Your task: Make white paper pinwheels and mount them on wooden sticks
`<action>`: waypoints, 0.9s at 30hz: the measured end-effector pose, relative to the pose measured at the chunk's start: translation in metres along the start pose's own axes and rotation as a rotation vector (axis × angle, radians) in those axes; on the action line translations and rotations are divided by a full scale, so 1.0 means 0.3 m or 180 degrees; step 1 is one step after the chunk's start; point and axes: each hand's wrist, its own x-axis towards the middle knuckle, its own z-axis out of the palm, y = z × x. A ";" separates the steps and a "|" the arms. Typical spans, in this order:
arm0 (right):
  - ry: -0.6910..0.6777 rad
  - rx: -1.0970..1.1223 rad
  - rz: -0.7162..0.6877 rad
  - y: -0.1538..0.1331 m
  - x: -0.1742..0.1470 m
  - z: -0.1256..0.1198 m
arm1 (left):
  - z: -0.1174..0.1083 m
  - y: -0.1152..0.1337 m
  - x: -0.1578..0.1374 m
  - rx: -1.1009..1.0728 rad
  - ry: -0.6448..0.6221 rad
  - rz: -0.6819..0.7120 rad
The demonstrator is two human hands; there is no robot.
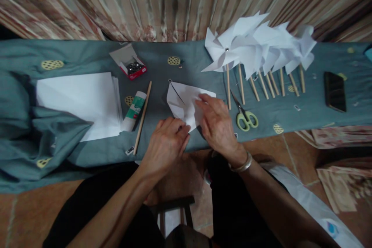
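Observation:
A white sheet of paper [190, 97], cut with a dark slit from its far left corner, lies in front of me with part of it folded over. My left hand [170, 136] has its fingers curled and pinches the near edge of the sheet. Over the right part of the paper, my right hand [217, 124] rests with its fingers stretched out and apart. A wooden stick [142, 118] and a green-and-white glue stick [134, 111] lie left of my hands. Green-handled scissors [246, 119] are just right of my right hand.
Several white paper pinwheels [255, 44] on sticks overlap at the back right. A phone [335, 91] lies farther right. At left are a stack of white paper [78, 100], partly under bunched cloth, and an open red box [135, 68] of small metal pins. Curtains [174, 4] hang behind the table.

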 end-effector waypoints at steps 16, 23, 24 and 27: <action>-0.0069 -0.0056 0.0541 0.100 0.023 -0.038 | -0.031 -0.048 0.002 0.0178 0.0109 0.0138; 0.0030 -0.0006 0.0765 0.102 -0.015 -0.063 | -0.038 -0.068 0.013 0.0377 0.0368 0.0064; 0.0026 0.0015 0.0793 0.100 -0.020 -0.068 | -0.041 -0.070 0.014 0.0397 0.0380 0.0044; -0.0016 0.0047 0.0842 0.092 -0.036 -0.079 | -0.047 -0.079 0.017 0.0442 0.0365 -0.0079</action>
